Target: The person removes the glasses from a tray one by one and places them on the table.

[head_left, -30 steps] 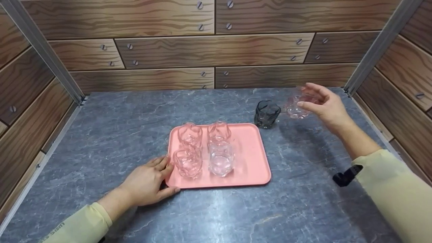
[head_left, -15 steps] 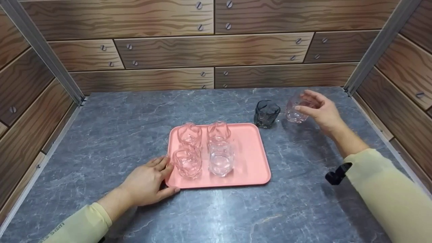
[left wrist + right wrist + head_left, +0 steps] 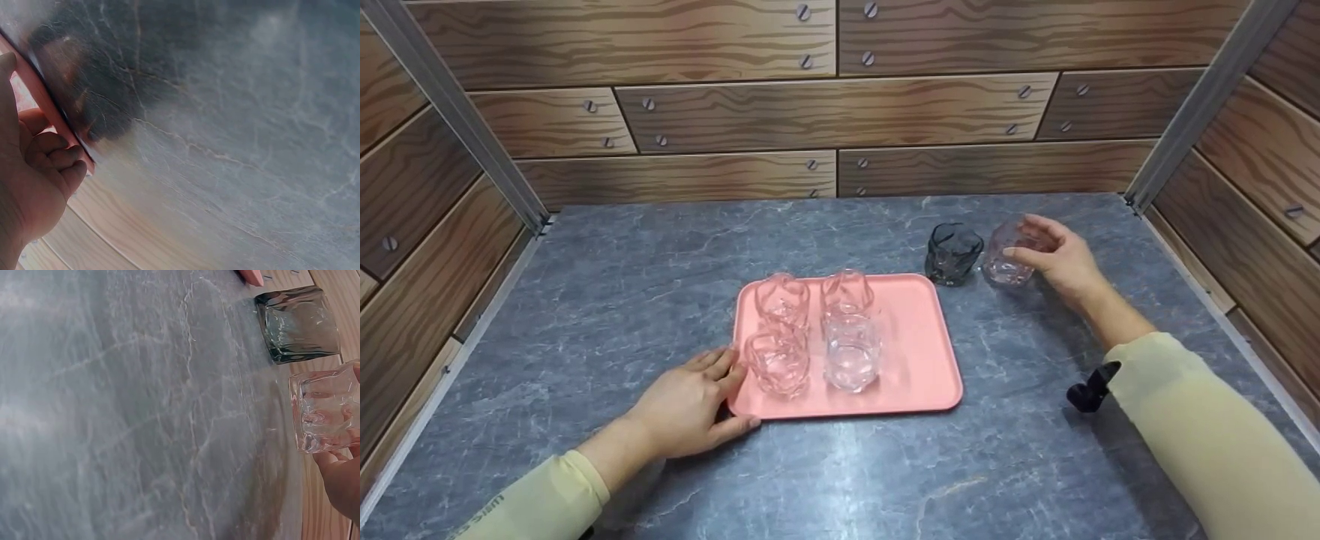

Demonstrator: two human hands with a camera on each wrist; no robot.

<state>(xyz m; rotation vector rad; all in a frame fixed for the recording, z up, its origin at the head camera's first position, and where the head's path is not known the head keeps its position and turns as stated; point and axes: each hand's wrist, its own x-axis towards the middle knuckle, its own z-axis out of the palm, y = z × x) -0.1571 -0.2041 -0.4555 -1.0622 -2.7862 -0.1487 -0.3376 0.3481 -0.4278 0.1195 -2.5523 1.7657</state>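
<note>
Pink-tinted glass (image 3: 1003, 271), roughly upright, found in the right hand (image 3: 1065, 261), pinched between thumb on the near wall and fingertips on the far wall. Contact between base and tabletop: cannot be told from either view. Grip taken from the outer side, judged sensible for keeping knuckles away from the neighbour; opposed thumb and fingers likely meant to steady smooth, faceted walls.

Just past the right thumb tip, on the side toward the tray: dark glass (image 3: 952, 259), upright on the grey tabletop (image 3: 840, 480), near the tray's far right corner, untouched by any finger. Gap to the pinched glass narrow; contact not confirmed.

Well apart from the right fingers, nearer and leftward: pink tray (image 3: 919, 352), near left corner held by the left hand (image 3: 690, 405). Left thumb along the near edge, spread away from the other fingers, those curled close together at the left rim. Judged a brace against sliding.

Inward of the left fingers, on the tray, in two rows: far left glass (image 3: 782, 300), far right glass (image 3: 847, 292), near left glass (image 3: 778, 364) closest to the fingertips, near right glass (image 3: 851, 358). Paired layout probably for stability.

Beyond all fingers: wood-patterned panels (image 3: 720, 112).
</note>
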